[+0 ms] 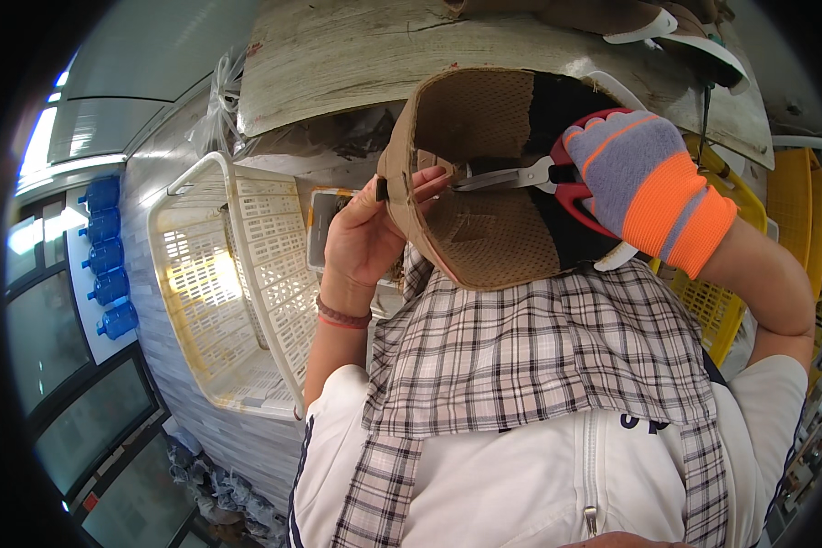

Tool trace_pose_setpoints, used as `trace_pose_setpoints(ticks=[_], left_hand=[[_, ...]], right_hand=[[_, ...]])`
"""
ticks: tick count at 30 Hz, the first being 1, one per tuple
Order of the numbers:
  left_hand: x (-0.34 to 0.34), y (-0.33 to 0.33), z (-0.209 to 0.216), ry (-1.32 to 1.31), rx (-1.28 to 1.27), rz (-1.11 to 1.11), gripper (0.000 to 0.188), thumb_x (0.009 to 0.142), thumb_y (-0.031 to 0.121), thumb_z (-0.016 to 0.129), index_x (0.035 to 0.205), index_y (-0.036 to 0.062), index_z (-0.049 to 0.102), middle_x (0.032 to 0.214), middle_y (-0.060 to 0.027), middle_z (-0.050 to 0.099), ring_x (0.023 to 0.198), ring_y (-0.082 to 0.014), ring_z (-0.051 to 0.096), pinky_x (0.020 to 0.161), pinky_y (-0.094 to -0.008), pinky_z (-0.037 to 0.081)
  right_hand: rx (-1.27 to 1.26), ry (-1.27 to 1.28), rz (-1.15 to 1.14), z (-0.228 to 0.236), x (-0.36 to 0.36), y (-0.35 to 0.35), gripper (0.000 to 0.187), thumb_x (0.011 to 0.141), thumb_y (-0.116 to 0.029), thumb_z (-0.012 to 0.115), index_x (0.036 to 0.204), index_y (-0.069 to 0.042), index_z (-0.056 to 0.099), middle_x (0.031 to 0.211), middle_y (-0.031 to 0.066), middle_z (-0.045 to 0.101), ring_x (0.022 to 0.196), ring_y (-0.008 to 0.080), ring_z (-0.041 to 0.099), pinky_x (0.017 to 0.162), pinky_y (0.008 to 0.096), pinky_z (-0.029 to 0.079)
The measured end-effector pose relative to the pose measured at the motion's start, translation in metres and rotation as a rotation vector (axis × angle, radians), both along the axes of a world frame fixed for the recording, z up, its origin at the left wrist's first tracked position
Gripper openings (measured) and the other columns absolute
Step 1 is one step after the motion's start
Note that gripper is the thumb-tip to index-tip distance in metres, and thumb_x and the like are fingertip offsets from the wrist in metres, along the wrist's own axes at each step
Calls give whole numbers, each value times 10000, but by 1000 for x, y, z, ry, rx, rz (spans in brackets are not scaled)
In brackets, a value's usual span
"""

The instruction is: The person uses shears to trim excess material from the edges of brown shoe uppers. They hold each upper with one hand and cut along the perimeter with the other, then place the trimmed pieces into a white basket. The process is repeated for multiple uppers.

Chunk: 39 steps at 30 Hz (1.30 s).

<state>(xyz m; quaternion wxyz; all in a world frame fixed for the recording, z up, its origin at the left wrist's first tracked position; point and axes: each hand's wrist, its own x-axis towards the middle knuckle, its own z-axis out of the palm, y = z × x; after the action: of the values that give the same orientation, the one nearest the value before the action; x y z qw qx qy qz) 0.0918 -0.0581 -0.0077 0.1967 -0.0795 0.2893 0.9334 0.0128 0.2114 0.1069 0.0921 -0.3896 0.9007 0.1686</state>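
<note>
The bare left hand [367, 233] pinches the near-left rim of a brown mesh piece [511, 248], its thumb outside and its other fingers reaching into the hollow. The right hand [644, 178], in a grey and orange knitted glove, is closed around the red handles of a pair of scissors [534, 173], whose blades lie inside the piece, pointing toward the left fingers; whether they touch the mesh I cannot tell. The piece is held up in front of the person, just off the near edge of the counter: it is curved and hollow, its tan-brown lining perforated, with a black section and white edging at the right. Behind it, the counter [338, 59] is pale, worn, scuffed wood, with more brown pieces [594, 16] at its far right. A checked apron [511, 356] covers much of a white top [502, 493] and hides part of its dark lettering [632, 422]. A slotted white crate [279, 274] stands on the grey floor [169, 333] to the left, a yellow crate [711, 320] is at the right, and five blue bottles [106, 251] line the far left.
</note>
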Motion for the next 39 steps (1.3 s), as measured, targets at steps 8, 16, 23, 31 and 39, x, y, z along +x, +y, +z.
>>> trace_pose_setpoints(ticks=[8, 16, 23, 31, 39], left_hand=[[2, 1, -1, 4, -8, 13, 317, 899, 259, 546, 1038, -24, 577, 1435, -327, 272, 1360, -408, 276, 1071, -384, 340], [2, -2, -6, 53, 56, -20, 394, 953, 239, 451, 1205, -63, 485, 1373, -286, 389, 1305, -404, 364, 1073, -437, 347], [2, 1, 0, 9, -23, -3, 332, 903, 262, 522, 1046, -33, 576, 1424, -328, 287, 1347, -397, 302, 1101, -402, 296], [2, 0, 1, 3, -60, -12, 367, 914, 295, 510, 1063, -35, 565, 1430, -329, 272, 1350, -406, 290, 1108, -426, 280], [5, -11, -14, 25, 91, -82, 455, 974, 272, 444, 1281, -64, 439, 1319, -301, 448, 1241, -403, 447, 1040, -486, 382]], right_hand=[[-15, 31, 4, -3, 8, 3, 307, 731, -285, 731, 952, -91, 644, 718, 71, 663, 683, 201, 675, 554, 320, 521], [-108, -49, -148, 1, 1, 16, 369, 753, -344, 710, 1018, -102, 623, 786, 86, 677, 706, 203, 678, 585, 331, 527], [186, -72, -90, -5, 6, -1, 375, 790, -396, 679, 1015, -101, 624, 774, 51, 671, 676, 203, 672, 573, 327, 523], [122, -81, -113, -8, 12, -1, 354, 815, -353, 661, 1025, -72, 608, 739, 64, 668, 629, 214, 663, 554, 333, 511], [-17, -19, -56, 1, 16, 22, 466, 689, -346, 779, 1043, -93, 612, 871, 74, 641, 835, 217, 639, 708, 317, 503]])
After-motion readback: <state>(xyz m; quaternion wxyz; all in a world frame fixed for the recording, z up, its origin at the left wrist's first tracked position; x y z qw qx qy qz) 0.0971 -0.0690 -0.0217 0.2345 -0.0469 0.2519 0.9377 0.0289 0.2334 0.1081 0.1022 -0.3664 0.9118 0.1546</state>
